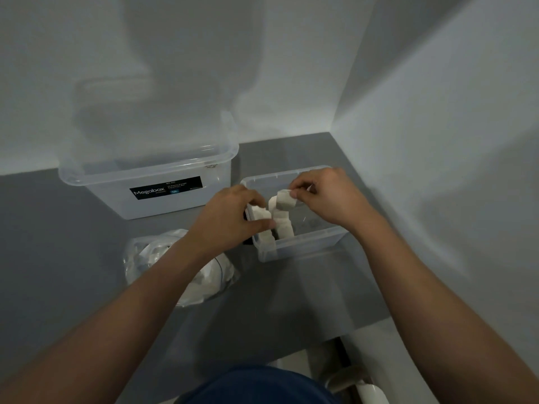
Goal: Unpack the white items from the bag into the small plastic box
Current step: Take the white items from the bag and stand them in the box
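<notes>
The small clear plastic box [320,240] stands on the grey surface at centre right. My left hand [230,217] grips a stack of white items [267,233] at the box's left end, thumb pressed on their side. My right hand [323,193] pinches a single white item [284,201] above a second stack of white items [284,225] inside the box. The clear plastic bag [151,255] with more white items lies to the left of the box, partly hidden under my left forearm.
A larger clear box [145,176] with a black Megabox label stands at the back left against the wall. Walls meet in a corner behind the small box. The grey surface ends at the front right, with a white pipe [370,392] below.
</notes>
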